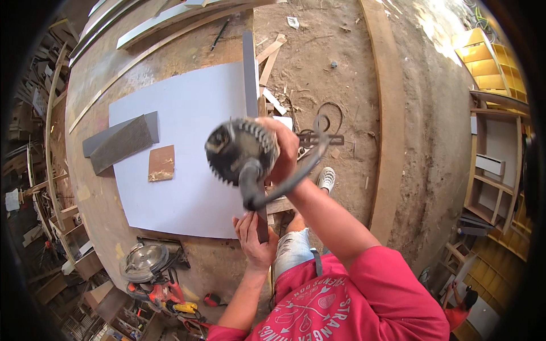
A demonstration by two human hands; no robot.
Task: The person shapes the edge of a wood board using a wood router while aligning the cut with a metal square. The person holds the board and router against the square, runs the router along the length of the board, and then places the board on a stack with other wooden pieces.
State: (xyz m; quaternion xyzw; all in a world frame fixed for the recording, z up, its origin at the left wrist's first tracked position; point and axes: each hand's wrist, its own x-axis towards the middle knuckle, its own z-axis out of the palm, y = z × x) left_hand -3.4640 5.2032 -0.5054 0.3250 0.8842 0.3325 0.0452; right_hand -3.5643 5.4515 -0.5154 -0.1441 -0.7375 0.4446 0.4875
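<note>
My right hand point(282, 149) is wrapped round a corded power tool point(242, 149) with a round, black, ribbed housing. Its thick grey cable curves off to the right, and its working end is hidden beneath the housing. Under the tool runs a narrow dark grey strip point(250, 79) along the right edge of a large white panel point(187, 108). At the near end, my left hand point(256, 241) grips that strip, fingers on the panel side and thumb on the other. On the panel lie a small brown board piece point(161, 163) and two overlapping dark grey offcuts point(122, 145), which overhang its left edge.
A wooden worktable point(91, 170) bears the panel. Near its front lie a circular saw point(149, 261) and a red-and-black tape measure point(212, 299). Long boards point(165, 23) and a pencil point(219, 35) lie at the far end. A wooden beam point(389, 113) crosses the dirt floor; another person point(459, 312) is at lower right.
</note>
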